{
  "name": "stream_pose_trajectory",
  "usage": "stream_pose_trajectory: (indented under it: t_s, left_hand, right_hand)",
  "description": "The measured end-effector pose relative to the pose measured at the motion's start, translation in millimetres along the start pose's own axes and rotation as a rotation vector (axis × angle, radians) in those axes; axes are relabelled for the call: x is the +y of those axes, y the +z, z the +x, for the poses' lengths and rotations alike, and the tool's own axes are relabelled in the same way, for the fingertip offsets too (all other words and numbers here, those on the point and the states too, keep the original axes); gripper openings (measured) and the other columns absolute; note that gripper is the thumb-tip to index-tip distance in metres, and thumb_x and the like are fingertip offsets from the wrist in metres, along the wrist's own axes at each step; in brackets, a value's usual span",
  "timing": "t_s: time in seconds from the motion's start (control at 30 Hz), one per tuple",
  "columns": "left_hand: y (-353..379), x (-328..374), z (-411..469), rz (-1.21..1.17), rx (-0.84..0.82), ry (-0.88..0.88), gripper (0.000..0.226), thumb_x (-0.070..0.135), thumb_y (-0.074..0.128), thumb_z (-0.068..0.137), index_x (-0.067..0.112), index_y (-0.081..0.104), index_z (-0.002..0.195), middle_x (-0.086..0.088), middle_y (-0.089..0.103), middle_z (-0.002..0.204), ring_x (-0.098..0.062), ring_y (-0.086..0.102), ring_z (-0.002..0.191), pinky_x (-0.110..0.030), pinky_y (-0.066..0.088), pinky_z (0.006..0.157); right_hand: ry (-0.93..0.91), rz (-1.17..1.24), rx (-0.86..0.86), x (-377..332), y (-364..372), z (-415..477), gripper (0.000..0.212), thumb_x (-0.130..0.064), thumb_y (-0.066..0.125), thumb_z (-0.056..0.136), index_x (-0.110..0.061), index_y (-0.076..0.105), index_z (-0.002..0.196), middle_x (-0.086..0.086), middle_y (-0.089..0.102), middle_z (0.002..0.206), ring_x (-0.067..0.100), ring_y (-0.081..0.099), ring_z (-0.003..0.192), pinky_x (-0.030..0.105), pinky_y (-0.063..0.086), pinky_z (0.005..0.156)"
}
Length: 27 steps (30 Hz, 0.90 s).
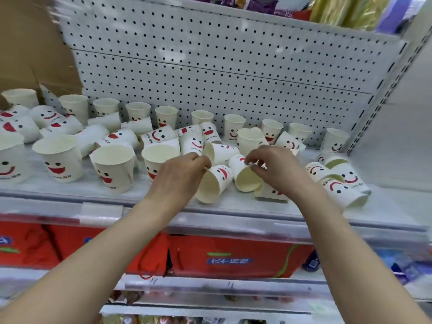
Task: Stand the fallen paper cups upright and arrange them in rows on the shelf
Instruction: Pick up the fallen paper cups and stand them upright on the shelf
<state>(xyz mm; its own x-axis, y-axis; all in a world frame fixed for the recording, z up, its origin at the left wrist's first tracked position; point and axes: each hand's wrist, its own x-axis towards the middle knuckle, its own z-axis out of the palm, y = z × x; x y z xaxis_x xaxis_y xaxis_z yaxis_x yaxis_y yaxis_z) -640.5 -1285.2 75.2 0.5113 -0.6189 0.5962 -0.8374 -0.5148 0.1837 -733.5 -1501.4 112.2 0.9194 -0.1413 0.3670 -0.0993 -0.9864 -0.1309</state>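
Paper cups [58,157] with smiley faces sit all over the white shelf [149,195]. One row of them stands up straight, right against the pegboard wall [222,78]. A little way out from that wall, lots of cups lie on their sides in a messy heap. Farthest from the wall, four cups stand up in a line with their open tops up.

Your left hand [184,169] is out at that far side of the wall too. Its thumb and fingers pinch the rim of the left cup [214,183]. That cup lies on its side, and its open mouth points away from the wall, toward you.

Your right hand [275,164] has curled fingers. They pinch the top side of the right cup [245,177]. It lies tipped over just beside the left cup, with its mouth away from the wall as well.
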Motion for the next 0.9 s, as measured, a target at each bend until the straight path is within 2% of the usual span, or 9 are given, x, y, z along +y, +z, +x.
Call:
stream_pose_trajectory:
  t_s: [0.17,0.3,0.37,0.43,0.5,0.7,0.77,0.83,0.9]
  left_hand:
    - [-19.1,9.9,16.9,0.108,0.08,-0.091,0.02,0.011,0.061,0.086,0.018,0.07,0.102,-0.006,0.069,0.089,-0.034,0.065,0.08,-0.042,0.05,0.064]
    - [-26.3,19.9,26.6,0.204,0.023,-0.25,0.027,0.017,0.055,0.09,0.025,0.065,0.113,-0.002,0.07,0.1,-0.028,0.06,0.096,-0.034,0.036,0.071]
    - [-26.8,23.3,27.9,0.215,-0.019,-0.305,0.027,0.017,0.055,0.088,0.028,0.064,0.11,-0.001,0.07,0.1,-0.028,0.059,0.098,-0.034,0.036,0.073]
    - [-25.9,24.9,29.0,0.232,-0.064,-0.341,0.028,0.015,0.054,0.087,0.029,0.066,0.108,-0.002,0.07,0.1,-0.028,0.058,0.1,-0.033,0.035,0.074]
    - [-23.4,27.3,31.3,0.266,-0.11,-0.367,0.03,0.013,0.053,0.087,0.028,0.067,0.109,-0.004,0.07,0.102,-0.028,0.057,0.102,-0.032,0.035,0.074]
    - [-15.9,24.6,36.7,0.261,-0.137,-0.42,0.034,0.014,0.048,0.087,0.03,0.068,0.11,-0.007,0.068,0.103,-0.032,0.056,0.101,-0.038,0.045,0.082]
    - [-16.7,23.3,37.4,0.258,-0.139,-0.424,0.033,0.016,0.047,0.088,0.03,0.068,0.11,-0.007,0.068,0.104,-0.032,0.057,0.1,-0.039,0.046,0.081]
    - [-19.9,25.1,37.3,0.271,-0.128,-0.413,0.032,0.018,0.049,0.089,0.028,0.068,0.111,-0.006,0.068,0.106,-0.032,0.058,0.101,-0.038,0.046,0.079]
    - [-23.9,29.7,35.8,0.264,-0.06,-0.346,0.028,0.017,0.053,0.089,0.024,0.069,0.111,-0.004,0.068,0.109,-0.03,0.058,0.103,-0.038,0.045,0.078]
  right_hand:
    - [-0.077,0.007,0.158,14.8,-5.0,19.2,0.021,-0.014,0.058,0.09,-0.021,0.074,0.101,-0.002,0.072,0.095,0.022,0.063,0.088,0.037,0.051,0.073]
    - [-0.065,0.122,0.095,24.2,-13.0,36.1,0.023,-0.015,0.058,0.091,-0.022,0.074,0.105,-0.002,0.073,0.1,0.019,0.064,0.091,0.035,0.052,0.078]
    - [-0.06,0.192,0.02,26.4,-16.3,42.9,0.026,-0.012,0.056,0.09,-0.022,0.075,0.104,-0.003,0.073,0.096,0.012,0.061,0.073,0.029,0.051,0.063]
    - [-0.044,0.215,-0.063,27.5,-18.3,47.8,0.029,-0.01,0.054,0.09,-0.023,0.074,0.106,-0.003,0.071,0.093,0.003,0.049,0.055,0.02,0.039,0.044]
    - [-0.038,0.189,-0.13,27.2,-18.7,51.7,0.03,-0.01,0.054,0.09,-0.024,0.073,0.109,-0.003,0.07,0.097,0.001,0.043,0.054,0.014,0.032,0.038]
    - [-0.045,0.15,-0.185,27.4,-15.6,53.1,0.031,-0.01,0.054,0.089,-0.024,0.075,0.106,-0.005,0.071,0.103,0.011,0.053,0.078,0.017,0.032,0.045]
    - [-0.027,0.153,-0.205,28.1,-18.9,50.7,0.03,-0.012,0.053,0.091,-0.023,0.074,0.109,-0.004,0.07,0.105,0.009,0.051,0.075,0.014,0.03,0.045]
    - [-0.01,0.173,-0.195,30.8,-22.3,47.9,0.029,-0.013,0.052,0.092,-0.021,0.073,0.111,-0.002,0.071,0.101,0.006,0.051,0.064,0.014,0.037,0.047]
    - [0.042,0.242,-0.143,36.8,-27.2,42.4,0.03,-0.013,0.05,0.092,-0.023,0.072,0.109,-0.002,0.071,0.091,0.013,0.061,0.06,0.026,0.054,0.048]
